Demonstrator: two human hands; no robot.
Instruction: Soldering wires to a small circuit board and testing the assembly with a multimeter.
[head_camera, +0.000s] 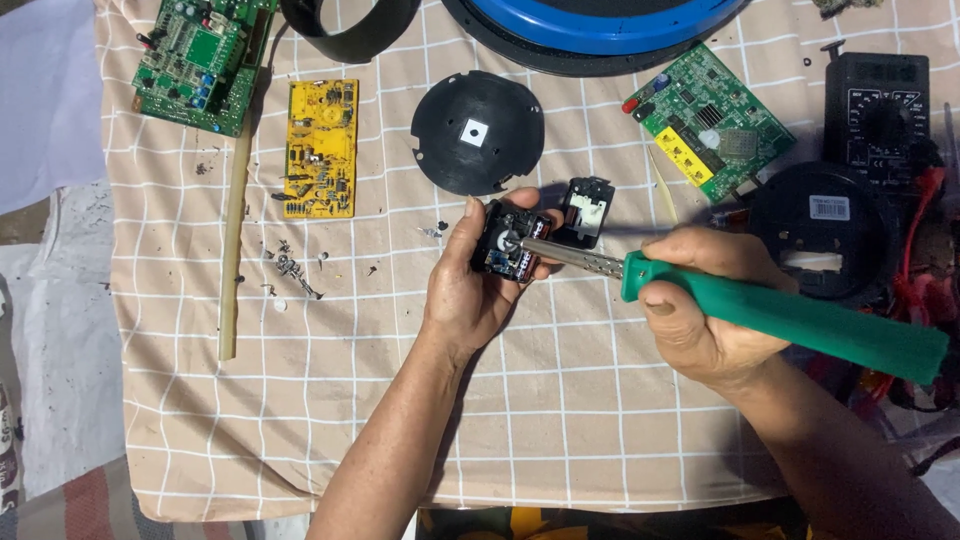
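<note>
The left hand (468, 292) is closing its grip around a small black module (510, 245) with a circuit board inside, holding it up just above the checked cloth (560, 400) covering the bench, while the right hand (700, 315) is wrapping its grip around the green handle of a soldering iron (780, 318) and pressing the metal tip against the module's face. The thumb and fingertips of the left hand are sitting very close to that tip, so a small slip is likely to be burning skin. Because the module is being held in the air rather than resting flat, it is free to twist under the push of the iron, and the tip could be skidding onto neighbouring parts or bridging joints. A black plastic cap (585, 210) is lying just beside the module, near enough for the hot shaft to be scorching it. Loose screws (290, 268) are lying scattered to the left and could be getting swept off. The yellow circuit board (321, 148), the black round disc (478, 132) and the green board (712, 118) are lying well apart from the iron.
</note>
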